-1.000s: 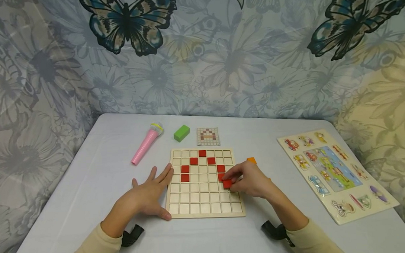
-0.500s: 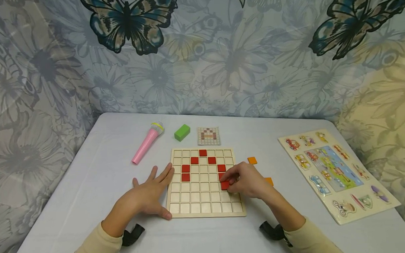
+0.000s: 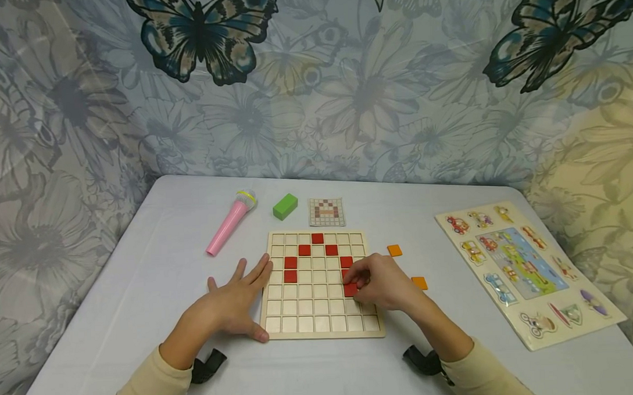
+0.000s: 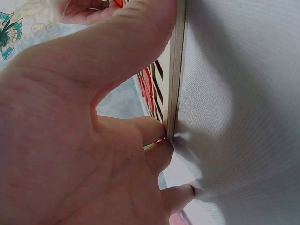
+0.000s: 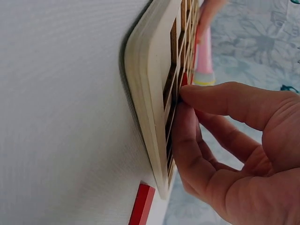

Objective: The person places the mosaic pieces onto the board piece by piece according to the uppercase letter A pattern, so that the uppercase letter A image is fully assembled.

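A wooden grid board (image 3: 321,324) lies on the table, with several red square tiles in its cells forming a peaked outline. In the head view, my right hand (image 3: 380,282) is over the board's right side, its thumb and fingertips pinching a red tile (image 3: 350,290) at a cell below the right-hand column of tiles. From the right wrist view, the thumb and index finger meet at the grid and cover most of that tile. My left hand (image 3: 233,302) spreads along the board's left edge, fingers extended; fingertips and thumb touch the rim (image 4: 174,93).
Two orange tiles (image 3: 394,250) lie right of the board; a red piece (image 5: 142,204) is beside it. Behind stand a pink toy microphone (image 3: 228,227), a green block (image 3: 285,207) and a pattern card (image 3: 326,212). A picture puzzle board (image 3: 528,274) lies at right.
My right hand has shifted slightly left with the red tile, bringing it in line with the cell. A second orange tile has come into sight by the wrist. My left hand stays put.
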A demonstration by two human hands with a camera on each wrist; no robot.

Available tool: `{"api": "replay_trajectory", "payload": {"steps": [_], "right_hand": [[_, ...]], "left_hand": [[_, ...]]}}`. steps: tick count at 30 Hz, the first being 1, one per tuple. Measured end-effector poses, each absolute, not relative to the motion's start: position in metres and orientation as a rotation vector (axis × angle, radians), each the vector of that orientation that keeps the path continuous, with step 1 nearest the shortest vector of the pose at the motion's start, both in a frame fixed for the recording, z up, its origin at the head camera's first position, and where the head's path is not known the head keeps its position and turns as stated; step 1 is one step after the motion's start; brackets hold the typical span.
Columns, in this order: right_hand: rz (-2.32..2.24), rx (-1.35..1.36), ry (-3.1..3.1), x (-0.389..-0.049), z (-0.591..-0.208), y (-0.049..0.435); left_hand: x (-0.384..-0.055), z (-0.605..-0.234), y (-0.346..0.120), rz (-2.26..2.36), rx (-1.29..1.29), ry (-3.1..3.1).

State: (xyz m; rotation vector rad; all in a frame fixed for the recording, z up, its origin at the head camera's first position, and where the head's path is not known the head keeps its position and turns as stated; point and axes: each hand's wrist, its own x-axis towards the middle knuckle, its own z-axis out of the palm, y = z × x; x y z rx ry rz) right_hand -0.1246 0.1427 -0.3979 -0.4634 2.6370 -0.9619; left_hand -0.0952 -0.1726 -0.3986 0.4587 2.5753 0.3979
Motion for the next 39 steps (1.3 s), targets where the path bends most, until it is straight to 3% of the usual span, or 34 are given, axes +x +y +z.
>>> {"api": "replay_trajectory", "payload": {"steps": [39], "right_hand": [[-1.074,-0.436,2.644,-0.122,-0.398,0.163]], "left_hand": [[-0.094,-0.398,-0.173,0.416,0.466,2.582]]}}
